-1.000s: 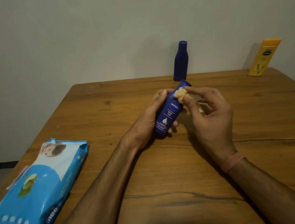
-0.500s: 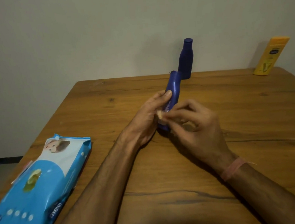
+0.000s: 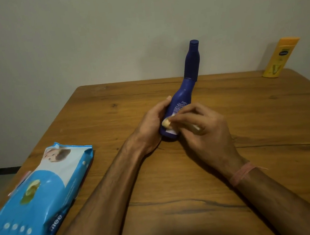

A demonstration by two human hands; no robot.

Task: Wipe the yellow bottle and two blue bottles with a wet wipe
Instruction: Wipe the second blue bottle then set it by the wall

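Head view only. You're at a brown wooden table (image 3: 174, 181) with dark grain lines, its far edge against a plain pale wall (image 3: 106, 37). A strip of dark floor shows at the far left.

The blue wipes pack (image 3: 39, 198) lies flat at your near left, its lower corner cut off by the frame edge; only the letters "mee" read on its side. The second blue bottle (image 3: 191, 59) stands upright at the table's far edge, its base hidden behind the cap end of the held bottle. The yellow bottle (image 3: 280, 57) stands at the far right corner, leaning toward the wall; its label is too small to read.

Your left hand (image 3: 151, 125) grips the blue bottle (image 3: 178, 104) from the left side, fingers curled round the lower body, one fingertip showing over its top edge. The bottle is tilted, cap pointing away from you, base low near the table; whether it touches the wood, can't tell. Your right hand (image 3: 206, 129) pinches a small wadded wet wipe (image 3: 166, 123), fingers together, pressing it on the bottle's lower body by the white label. A pinkish band (image 3: 242, 172) sits on your right wrist. Both forearms are bare.
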